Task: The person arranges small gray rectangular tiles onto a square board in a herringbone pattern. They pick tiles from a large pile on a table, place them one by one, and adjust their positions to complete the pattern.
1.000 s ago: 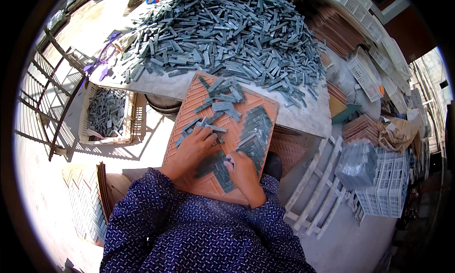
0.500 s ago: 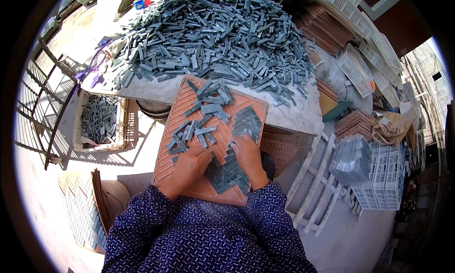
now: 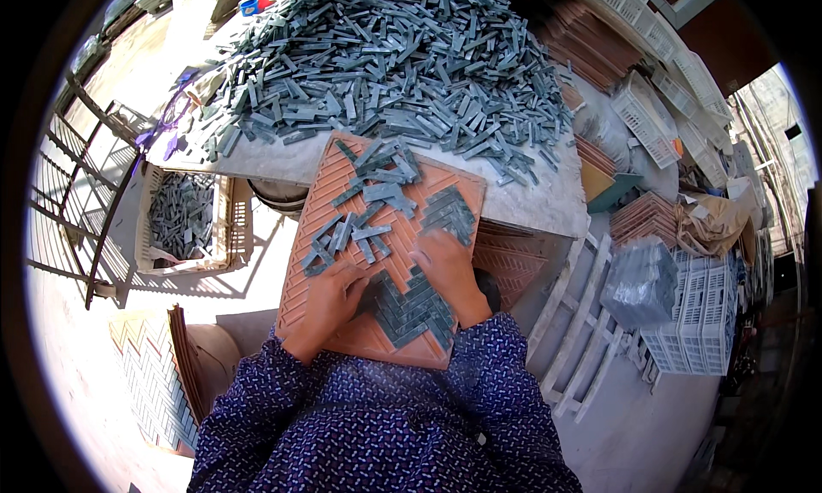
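A terracotta-coloured grooved tray [image 3: 300,309] rests in front of me, its far end against the stone-strip table. Dark green stone strips lie in a herringbone pattern [image 3: 413,313] in its lower right, with another set patch [image 3: 449,214] higher up. Loose stone strips [image 3: 347,236] are heaped across its upper left and middle. My left hand [image 3: 330,303] is over the tray just below the loose strips, fingers bent together. Above the gap between the set patches is my right hand [image 3: 449,275], fingers curled in. What either hand pinches is too small or hidden to make out.
A large pile of green stone strips [image 3: 385,65] covers the pale table [image 3: 535,206]. At left, a crate [image 3: 141,228] holds more strips, near a metal rack [image 3: 73,193] and a filled herringbone panel [image 3: 150,382]. A pallet [image 3: 565,322] and white crates [image 3: 693,322] stand right.
My left hand has shifted slightly left and down, away from the set strips. The right hand has moved a little upward and its fingers have changed pose. The tray has barely moved.
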{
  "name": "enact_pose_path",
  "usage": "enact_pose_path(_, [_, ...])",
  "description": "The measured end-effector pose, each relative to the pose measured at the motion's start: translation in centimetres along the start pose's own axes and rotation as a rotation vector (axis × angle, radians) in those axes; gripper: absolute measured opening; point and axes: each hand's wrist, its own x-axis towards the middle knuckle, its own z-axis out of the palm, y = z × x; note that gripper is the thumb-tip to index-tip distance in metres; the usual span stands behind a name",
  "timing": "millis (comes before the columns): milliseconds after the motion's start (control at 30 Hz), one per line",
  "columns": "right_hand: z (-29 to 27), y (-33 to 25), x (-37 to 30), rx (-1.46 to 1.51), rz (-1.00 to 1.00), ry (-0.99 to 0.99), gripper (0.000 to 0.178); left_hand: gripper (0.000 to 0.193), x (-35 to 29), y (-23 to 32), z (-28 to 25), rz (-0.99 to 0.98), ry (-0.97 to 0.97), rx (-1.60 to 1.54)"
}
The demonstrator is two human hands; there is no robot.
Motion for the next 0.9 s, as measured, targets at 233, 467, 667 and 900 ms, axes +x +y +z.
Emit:
enact_pose_path(233, [-1.7,0.0,-1.3,0.199,0.252,0.161,0.010,0.006,-0.6,0.1,-0.3,-0.008,0.015,-0.002])
enact_pose_path(467, [-0.5,0.4,-1.8,0.051,0.205,0.150,0.009,0.007,-0.5,0.2,0.1,-0.040,-0.013,-0.039])
enact_pose_path(667, [-0.4,-1.5,-1.7,0.022,0.209,0.094,0.009,0.006,-0.4,0.5,-1.6,-0.117,0.059,-0.022])
enact_pose_path(900, [-0.2,-4.2,-1.3,0.207,0.234,-0.118,0.010,0.009,-1.2,-0.5,-0.8,0.095,0.034,0.127])
